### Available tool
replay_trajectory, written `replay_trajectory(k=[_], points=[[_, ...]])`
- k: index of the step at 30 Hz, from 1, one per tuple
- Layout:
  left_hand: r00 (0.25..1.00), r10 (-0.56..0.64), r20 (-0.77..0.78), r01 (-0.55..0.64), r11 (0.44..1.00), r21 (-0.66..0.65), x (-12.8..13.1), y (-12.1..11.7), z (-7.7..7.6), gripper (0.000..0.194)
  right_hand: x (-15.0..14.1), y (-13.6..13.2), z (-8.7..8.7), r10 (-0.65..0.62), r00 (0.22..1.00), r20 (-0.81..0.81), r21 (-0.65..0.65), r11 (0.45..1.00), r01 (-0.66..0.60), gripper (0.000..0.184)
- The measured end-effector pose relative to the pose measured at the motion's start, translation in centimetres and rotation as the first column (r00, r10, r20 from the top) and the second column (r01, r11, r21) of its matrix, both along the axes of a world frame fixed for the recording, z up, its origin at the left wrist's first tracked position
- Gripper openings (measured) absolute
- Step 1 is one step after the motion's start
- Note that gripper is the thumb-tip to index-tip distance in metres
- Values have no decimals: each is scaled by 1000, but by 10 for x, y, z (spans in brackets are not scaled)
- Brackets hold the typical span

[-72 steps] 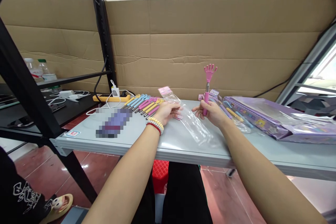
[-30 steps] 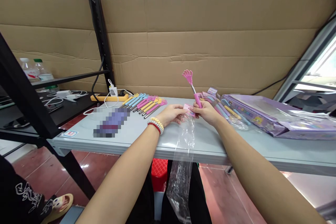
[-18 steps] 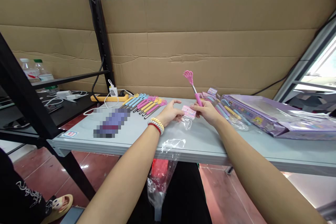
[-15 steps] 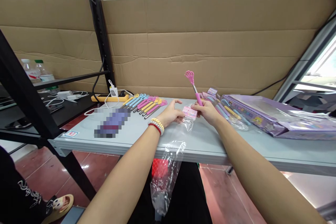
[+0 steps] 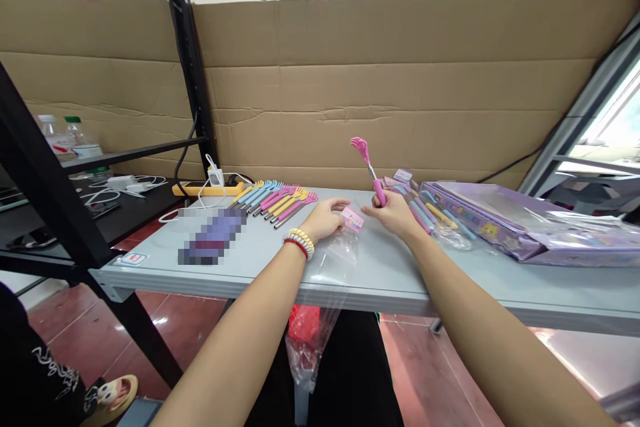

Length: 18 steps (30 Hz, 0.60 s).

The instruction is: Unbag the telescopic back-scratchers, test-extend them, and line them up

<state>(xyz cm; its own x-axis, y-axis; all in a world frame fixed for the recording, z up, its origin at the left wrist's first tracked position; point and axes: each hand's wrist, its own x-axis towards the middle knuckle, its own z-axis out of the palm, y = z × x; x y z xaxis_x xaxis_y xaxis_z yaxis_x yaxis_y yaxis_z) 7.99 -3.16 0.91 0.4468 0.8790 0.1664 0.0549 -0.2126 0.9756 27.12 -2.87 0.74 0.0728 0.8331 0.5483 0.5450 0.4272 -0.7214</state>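
My right hand [image 5: 393, 212] grips the handle of a pink back scratcher [image 5: 379, 191], its claw head pointing up and a metal shaft between. Just to its left, my left hand [image 5: 323, 220] pinches a long clear plastic bag [image 5: 320, 320] near its pink header card [image 5: 353, 219]. The bag hangs over the table's front edge toward my lap. Left of my left hand lies a row of back scratchers [image 5: 275, 199] in yellow, blue and pink. Bagged back scratchers [image 5: 435, 213] lie in a pile right of my right hand.
A purple box [image 5: 540, 240] with a clear top stands on the grey table [image 5: 240, 280] at the right. A blurred-out item [image 5: 213, 235], a yellow power strip [image 5: 205, 189] and white cables lie at the left. A black metal frame [image 5: 187, 60] rises there; cardboard [image 5: 400, 87] walls the back.
The header card has come away from my right thumb and now sits tilted by my left hand. The bag has shifted slightly. The back scratcher stays in my right hand.
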Motion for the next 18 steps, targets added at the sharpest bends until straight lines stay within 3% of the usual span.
replay_trajectory(k=[3, 7, 10, 15, 18], points=[[996, 80, -34, -80, 997, 15, 1, 2, -1, 53, -4, -5, 2, 141, 988, -57, -15, 990, -142, 50], [993, 99, -65, -99, 995, 3, 1, 0, 0, 57, -12, -11, 6, 276, 949, -152, -165, 940, -299, 53], [996, 63, -65, -63, 998, 6, 1, 0, 0, 59, -15, -14, 10, 255, 956, -145, -209, 937, -281, 50], [997, -5, -81, 10, 998, 68, 1, 2, -4, 61, -15, -18, 14, 223, 974, 21, -195, 957, -215, 24], [995, -21, -94, 30, 994, 100, 0, 3, -4, 61, -15, -19, 14, 229, 973, 34, -210, 953, -217, 21]])
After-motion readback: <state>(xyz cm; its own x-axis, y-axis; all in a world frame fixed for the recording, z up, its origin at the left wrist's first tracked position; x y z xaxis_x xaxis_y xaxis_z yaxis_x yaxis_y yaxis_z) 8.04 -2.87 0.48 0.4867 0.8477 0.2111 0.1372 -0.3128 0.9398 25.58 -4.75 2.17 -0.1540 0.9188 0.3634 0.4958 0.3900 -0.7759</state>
